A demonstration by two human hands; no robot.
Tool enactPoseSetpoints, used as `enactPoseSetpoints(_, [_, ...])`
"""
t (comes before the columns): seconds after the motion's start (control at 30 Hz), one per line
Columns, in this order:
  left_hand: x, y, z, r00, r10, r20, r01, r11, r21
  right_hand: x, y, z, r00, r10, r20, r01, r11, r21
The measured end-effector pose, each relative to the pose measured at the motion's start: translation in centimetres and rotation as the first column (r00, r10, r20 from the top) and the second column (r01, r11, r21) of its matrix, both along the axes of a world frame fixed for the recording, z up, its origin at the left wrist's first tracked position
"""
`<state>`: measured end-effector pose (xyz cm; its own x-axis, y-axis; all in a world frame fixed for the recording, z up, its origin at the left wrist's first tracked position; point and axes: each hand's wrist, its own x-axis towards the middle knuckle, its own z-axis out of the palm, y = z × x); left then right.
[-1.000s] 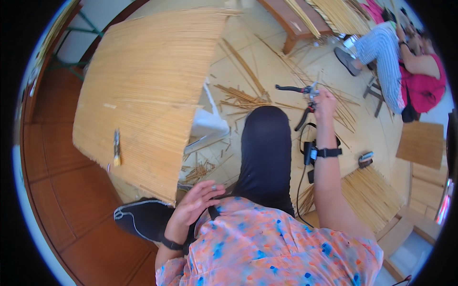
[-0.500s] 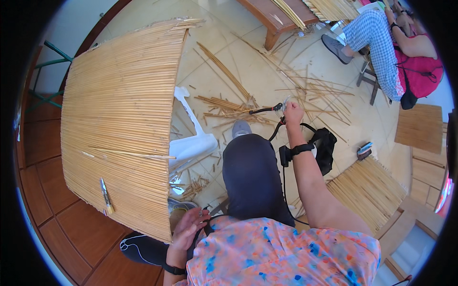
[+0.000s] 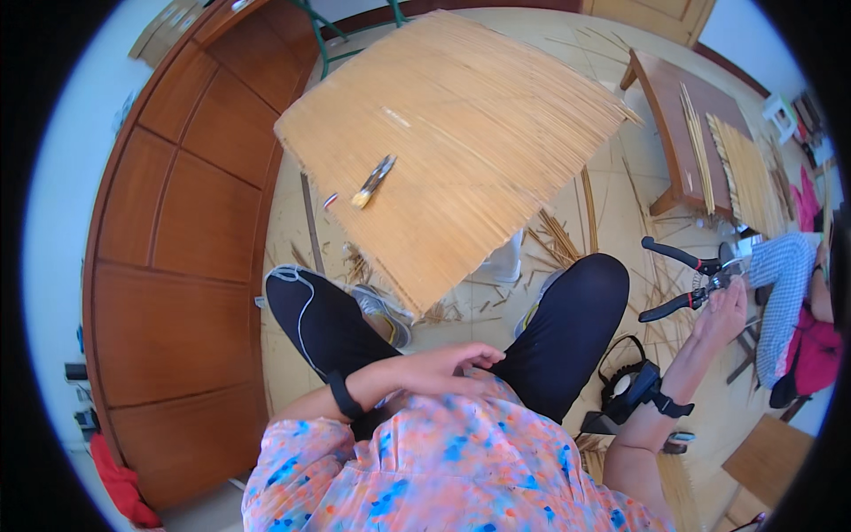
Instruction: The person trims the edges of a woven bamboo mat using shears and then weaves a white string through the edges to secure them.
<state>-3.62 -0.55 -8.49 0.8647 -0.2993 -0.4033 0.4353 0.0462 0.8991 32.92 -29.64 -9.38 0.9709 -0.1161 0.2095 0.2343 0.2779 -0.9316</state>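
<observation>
Out to the right, my right hand [image 3: 727, 310] is closed around the metal head end of a pliers-like cutter [image 3: 675, 306]. The cutter's black-and-red handles point left and are spread apart. My left hand [image 3: 456, 365] rests before my torso, fingers loosely stretched and nothing in them. Beyond my knees lies a large mat [image 3: 461, 133] of thin straw-coloured sticks, raised above the floor; its support is mostly hidden. On it are a slim dark tool with a yellowish end [image 3: 374, 182] and a small red, white and blue piece [image 3: 331, 202].
Loose sticks [image 3: 557, 235] litter the floor below the mat. A wooden bench [image 3: 665, 115] at the right bears more sticks. Another person in checked trousers [image 3: 780, 293] sits at far right. Wooden panels [image 3: 182, 328] line the left. A black bag [image 3: 625, 381] is beside my right knee.
My view has swung left, so the mat now lies ahead. My right hand, still holding the cutter, appears farther right. My left hand has come from beside the mat to before my torso.
</observation>
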Motion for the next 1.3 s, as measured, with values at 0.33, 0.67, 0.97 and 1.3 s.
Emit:
enactPoseSetpoints(0.33, [-2.9, 0.3, 3.6, 0.955, 0.254, 0.154, -0.143, 0.847, -0.512, -20.6, 14.7, 7.7, 0.739, 0.662, -0.123, -0.640, 0.747, 0.178])
enactPoseSetpoints(0.67, [-6.6, 0.9, 2.5, 0.961, 0.273, 0.051, -0.091, 0.482, -0.872, -28.3, 21.7, 8.2, 0.634, 0.723, -0.273, -0.715, 0.683, 0.149])
enactPoseSetpoints(0.97, [-8.3, 2.8, 2.2, 0.893, 0.449, -0.009, -0.275, 0.529, -0.803, -27.1, 24.5, 7.2, 0.624, 0.736, -0.263, -0.748, 0.660, 0.071])
enactPoseSetpoints(1.3, [-11.6, 5.4, 2.4, 0.711, 0.703, 0.003, -0.478, 0.487, -0.731, -20.7, 32.0, 4.4, 0.686, 0.664, 0.298, -0.037, 0.441, -0.897])
